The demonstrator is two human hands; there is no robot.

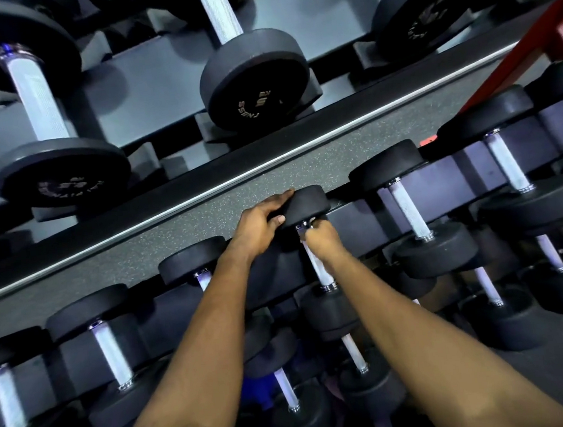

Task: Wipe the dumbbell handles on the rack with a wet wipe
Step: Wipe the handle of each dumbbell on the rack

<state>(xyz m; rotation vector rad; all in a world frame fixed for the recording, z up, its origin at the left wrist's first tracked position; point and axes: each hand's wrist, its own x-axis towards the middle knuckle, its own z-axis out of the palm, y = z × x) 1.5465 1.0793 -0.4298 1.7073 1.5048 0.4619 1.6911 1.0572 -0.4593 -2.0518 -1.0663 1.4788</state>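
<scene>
nearest me on the lower-tier dumbbell (327,308), the bare handle (319,268) runs up into my right hand (324,240), fingers wrapped round its far end with what looks like a scrap of white wipe (312,221) peeking out. just past that, my left hand (263,222) clamps the far head (306,204), i'd guess to stop it rolling. well beyond that dumbbell, an upper-shelf weight (253,78) reads upside down, maybe "15 kg" and "...ness".

Upside-down gold lettering on a dumbbell head (253,78) ends in "NESS", perhaps beside "15 KG".
</scene>
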